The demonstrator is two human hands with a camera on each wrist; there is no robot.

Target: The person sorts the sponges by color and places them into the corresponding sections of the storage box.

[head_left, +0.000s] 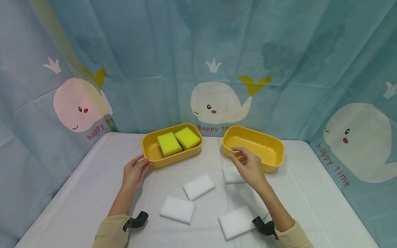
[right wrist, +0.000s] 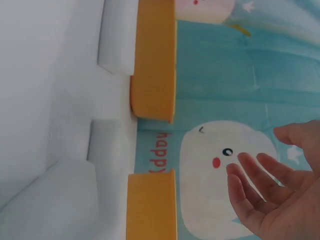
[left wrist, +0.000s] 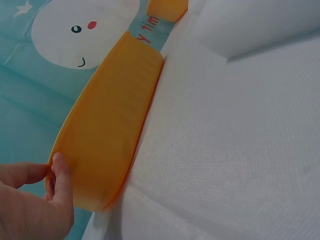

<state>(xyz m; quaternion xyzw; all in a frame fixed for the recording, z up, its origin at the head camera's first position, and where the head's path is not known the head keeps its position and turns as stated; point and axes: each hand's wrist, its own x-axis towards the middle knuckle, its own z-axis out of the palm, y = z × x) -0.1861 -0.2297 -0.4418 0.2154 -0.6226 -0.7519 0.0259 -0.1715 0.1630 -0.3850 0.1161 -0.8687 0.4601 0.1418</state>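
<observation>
My left hand [head_left: 134,173] is at the near left corner of a yellow plastic basket [head_left: 173,159]; in the left wrist view its thumb and fingers [left wrist: 61,175] pinch the rim. Two yellow sponges [head_left: 169,144] lie side by side inside that basket. Over the near edge of a second yellow basket [head_left: 273,151] hovers my right hand [head_left: 250,167], its fingers loosely bent and apart, holding nothing. Under and around the right forearm, white sponges lie on the cloth: one [head_left: 232,175] by the second basket, another [head_left: 237,222] nearer me.
Further white sponges [head_left: 199,187] lie mid-table, one of them [head_left: 177,209] closer to the left arm. A white cloth covers the table [head_left: 93,193]. Behind and at both sides hangs a blue curtain [head_left: 149,69] printed with whales. Each wrist wears a black camera mount [head_left: 136,220].
</observation>
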